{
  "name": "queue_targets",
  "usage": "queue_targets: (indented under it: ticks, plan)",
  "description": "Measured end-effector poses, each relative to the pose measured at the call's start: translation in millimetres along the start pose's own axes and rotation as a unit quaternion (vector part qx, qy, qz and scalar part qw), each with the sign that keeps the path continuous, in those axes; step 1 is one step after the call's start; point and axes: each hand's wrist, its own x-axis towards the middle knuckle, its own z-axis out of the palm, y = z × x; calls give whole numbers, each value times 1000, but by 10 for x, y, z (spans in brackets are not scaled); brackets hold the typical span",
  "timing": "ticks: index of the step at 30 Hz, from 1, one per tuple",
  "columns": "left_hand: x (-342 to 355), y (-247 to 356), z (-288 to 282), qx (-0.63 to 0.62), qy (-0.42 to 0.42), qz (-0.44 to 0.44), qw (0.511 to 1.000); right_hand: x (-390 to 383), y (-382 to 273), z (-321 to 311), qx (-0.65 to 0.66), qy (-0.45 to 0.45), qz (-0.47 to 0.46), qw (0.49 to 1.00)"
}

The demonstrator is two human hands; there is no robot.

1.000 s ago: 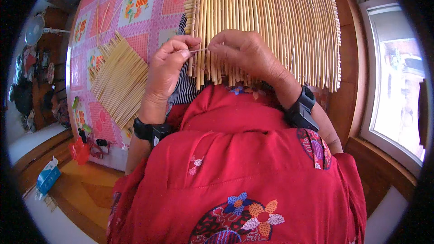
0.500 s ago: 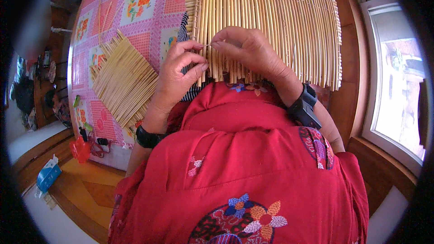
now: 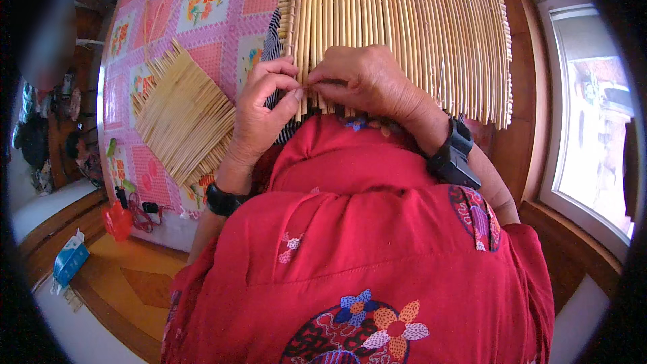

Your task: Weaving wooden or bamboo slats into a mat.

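A mat of pale straw-coloured stalks (image 3: pixel 404 20), stitched side by side in rows, lies in front of me, its near edge over my lap. At the near left of this mat my left hand (image 3: pixel 264 104) has thumb and fingertips brought together on a thin strand, too fine to see clearly. My right hand (image 3: pixel 367 79) rests over the stalks, its fingertips pinching the same strand close to the left fingertips. A thin needle-like piece (image 3: pixel 441 79) stands among the stalks right of my right hand.
To the left, a bundle of loose stalks (image 3: pixel 185 118) lies on a pink patterned tablecloth (image 3: pixel 145 23). A red plastic thing (image 3: pixel 118 221) and a cord (image 3: pixel 143 216) are at the table's near left corner. A blue box (image 3: pixel 71 259) sits lower left; a window (image 3: pixel 593 108) is at right.
Both hands have moved slightly down toward the mat's near edge. The right fingers have curled in more, and the fingertips stay together at the strand.
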Motion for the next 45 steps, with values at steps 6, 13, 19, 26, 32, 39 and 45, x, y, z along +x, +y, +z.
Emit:
queue_targets:
  ticks: [6,13,19,26,32,39,45]
  plan:
    - [1,33,14,5,15,27,1000,25,-67,-50,-8,-11,-28,1000]
    - [7,-11,5,1,23,22,1000,112,-129,4,-22,-54,57,997]
    - [38,-34,-16,-3,18,20,1000,157,-149,14,-41,-68,80,994]
    - [252,143,-118,22,3,-10,1000,131,-25,-62,335,139,200,910]
    - [752,516,-175,-88,-90,-154,980,86,-68,-239,476,218,248,815]
    - [1026,493,235,-360,-88,-261,891,55,6,-256,541,279,249,753]
    - [1075,436,391,-447,-22,-249,859,61,59,-245,575,295,237,725]
